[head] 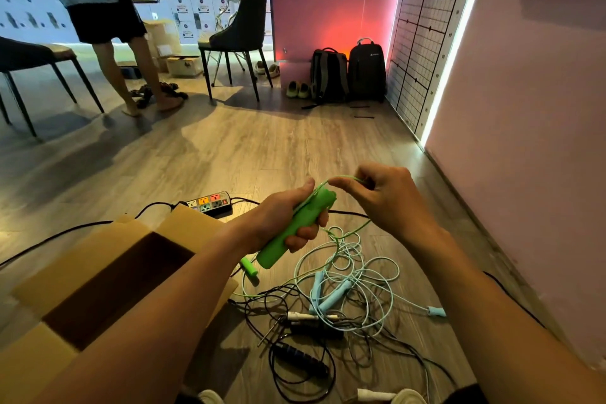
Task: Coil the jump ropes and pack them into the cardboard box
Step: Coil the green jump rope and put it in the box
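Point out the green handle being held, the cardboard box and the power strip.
green handle (319,203): head view, on its upper end.
cardboard box (82,259): head view, on the open left flap.
power strip (210,203): head view, on the socket face.

Upper handle (295,226): bright green, cord (342,177) matching. Lower handles (331,295), at its 5 o'clock: pale blue. Cardboard box (82,259): tan. Floor (262,147): grey wood-grain.

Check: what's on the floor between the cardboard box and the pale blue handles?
Head view: a loose green handle lies between the cardboard box and the pale blue handles, amid tangled cords.
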